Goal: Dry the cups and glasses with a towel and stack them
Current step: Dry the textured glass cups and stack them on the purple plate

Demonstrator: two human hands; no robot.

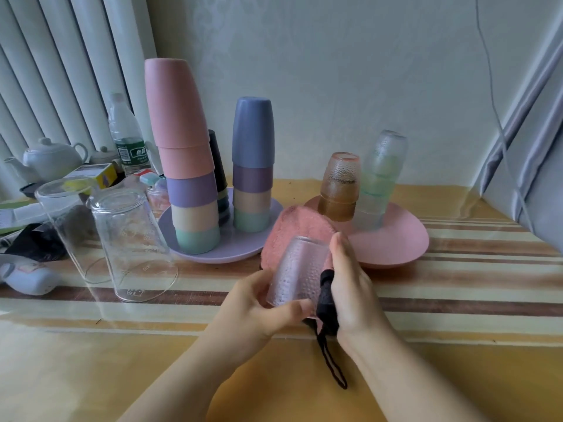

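At the left edge of the frame, clutter crowds the table's back corner: a teapot [51, 158], a bottle [125, 138], boxes and dark items too jumbled to name. Two clear glasses [134, 245] stand upside down at middle left, one partly behind the other; being transparent, their outlines are hard to trace, and a careless elbow could send them over.

On the purple plate [225, 249], left of centre, stand two tall stacks of inverted cups [182, 166]. The pink-topped stack leans in this wide-angle view, so I judge that a bump to the plate or one more cup added might topple it. A dark cup behind it is mostly hidden.

Low in the centre, the left hand [259, 309] curls round the rim end of a dimpled glass [297, 269], thumb across its mouth. The towel [300, 229], pink with a dark corner and hanging loop, lies behind and beside the glass; the right hand [350, 284] presses it against the glass, fingers fairly straight. A wet glass could slip from the left hand's light hold. Whether the towel reaches inside cannot be told.

On the pink plate [405, 242], right of centre, stand an amber pair and a taller clear stack [380, 181], which tilts and looks the likeliest to fall when the next glass goes on.
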